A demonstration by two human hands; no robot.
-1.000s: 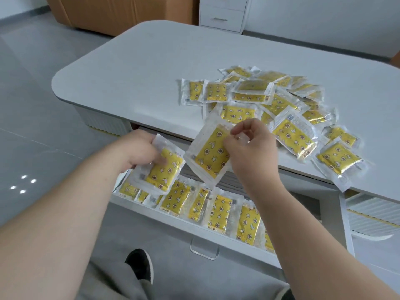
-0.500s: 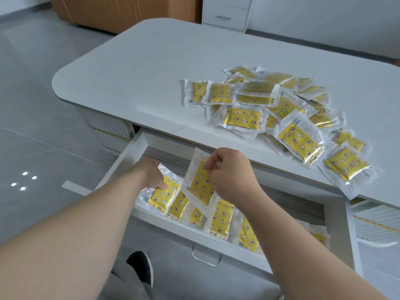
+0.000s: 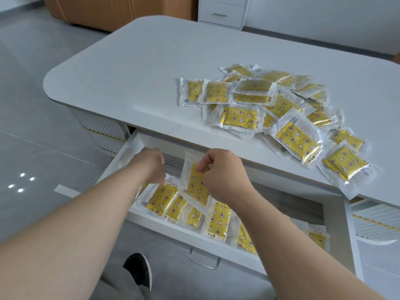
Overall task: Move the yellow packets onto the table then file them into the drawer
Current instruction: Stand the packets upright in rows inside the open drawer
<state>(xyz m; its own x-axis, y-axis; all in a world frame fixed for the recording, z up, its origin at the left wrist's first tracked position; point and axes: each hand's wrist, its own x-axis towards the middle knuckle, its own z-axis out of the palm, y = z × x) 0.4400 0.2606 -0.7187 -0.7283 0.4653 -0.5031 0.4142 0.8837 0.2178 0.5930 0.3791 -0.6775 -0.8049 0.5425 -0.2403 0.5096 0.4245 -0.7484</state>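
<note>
- The filing step is under way: a loose pile of yellow packets (image 3: 281,111) is lying on the right part of the white table (image 3: 151,72), and the drawer (image 3: 125,156) below the table's near edge is standing pulled out.
- The right hand (image 3: 225,174) is pinching the held packet (image 3: 193,187) by its upper edge between thumb and fingertips. It is holding the packet upright and slightly tilted, just above the row.
- A row of filed packets (image 3: 218,219) is standing on edge along the drawer's front wall, running from the left end toward the right.
- The left hand (image 3: 151,165) is reaching down into the drawer's left end, its fingertips meeting the top of the leftmost packet (image 3: 161,199). The fingers are blurred and partly hidden, so I cannot tell whether they are gripping it or only steadying it.
- Judging by the pile, much of the filing is remaining to be done.
- The next move is likely calling for the held packet to go down into the row beside the leftmost packet, on edge and facing the same way. The slippery clear wrappers could be letting neighbouring packets tip over, so the left hand may be needed as a prop.
</note>
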